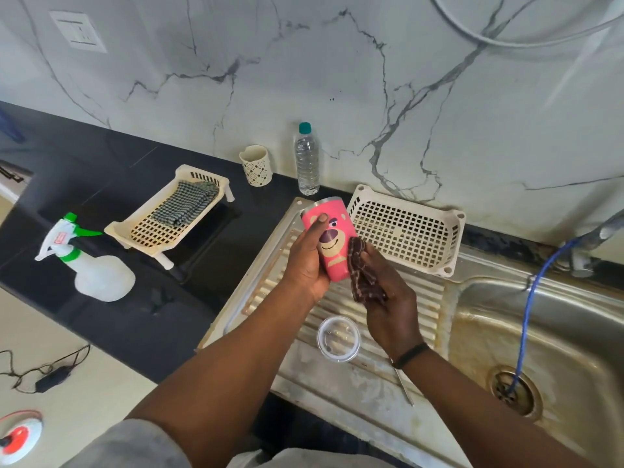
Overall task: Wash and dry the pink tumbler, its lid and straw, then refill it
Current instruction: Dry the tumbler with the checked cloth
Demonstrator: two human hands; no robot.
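Note:
The pink tumbler [332,239], printed with a bear face, is held up over the steel drainboard [354,376]. My left hand [305,265] grips its left side, thumb on the upper wall. My right hand [388,300] presses a dark brown cloth [363,273] against the tumbler's lower right side. The clear round lid [338,338] lies flat on the drainboard below my hands. A thin metal straw [405,386] lies on the drainboard, partly hidden under my right forearm. A clear water bottle [307,160] with a green cap stands by the wall.
A cream basket [410,231] sits at the drainboard's back. Another cream rack [169,211] with a checked cloth [185,206] stands on the black counter, by a spray bottle [91,261] and a patterned cup [256,165]. The sink basin [557,332] with a blue hose [526,312] lies right.

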